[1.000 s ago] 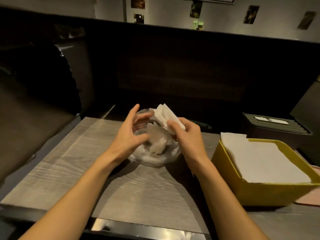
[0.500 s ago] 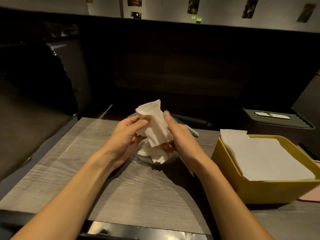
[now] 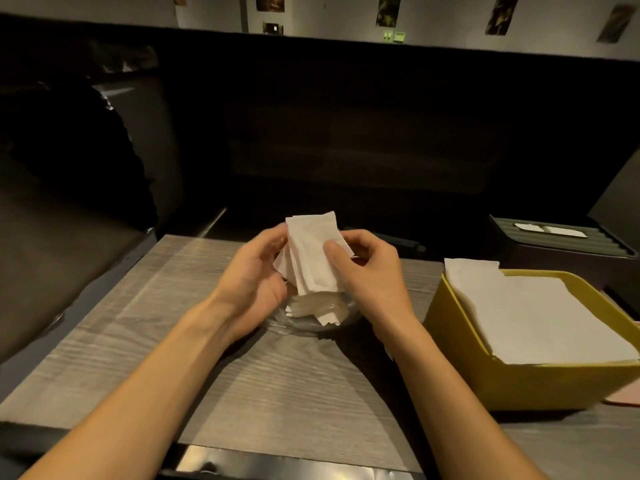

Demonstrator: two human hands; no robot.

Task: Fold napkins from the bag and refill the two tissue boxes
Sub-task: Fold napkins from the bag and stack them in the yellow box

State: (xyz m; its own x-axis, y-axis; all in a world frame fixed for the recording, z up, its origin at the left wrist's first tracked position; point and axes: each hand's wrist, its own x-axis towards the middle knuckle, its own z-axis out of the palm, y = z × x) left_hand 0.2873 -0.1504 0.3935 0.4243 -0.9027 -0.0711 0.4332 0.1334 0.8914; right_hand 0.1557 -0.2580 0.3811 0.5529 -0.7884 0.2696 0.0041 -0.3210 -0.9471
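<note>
A small stack of white napkins is held upright between both hands above the clear plastic bag, which lies on the wooden table with more napkins inside. My left hand cups the stack's left side. The thumb of my right hand presses on the stack's front, the other fingers curled behind it. A yellow tissue box, open on top and filled with flat white napkins, stands at the right. Behind it sits a dark tissue box with a ribbed lid and a slot.
A dark bench seat runs along the left of the table. A tall dark partition rises behind the table. A dark slim object lies at the table's far edge. A pink item peeks out right of the yellow box.
The napkins came up out of the bag. Both hands raised them and squared them into an upright stack. The bag has sunk flatter onto the table.
</note>
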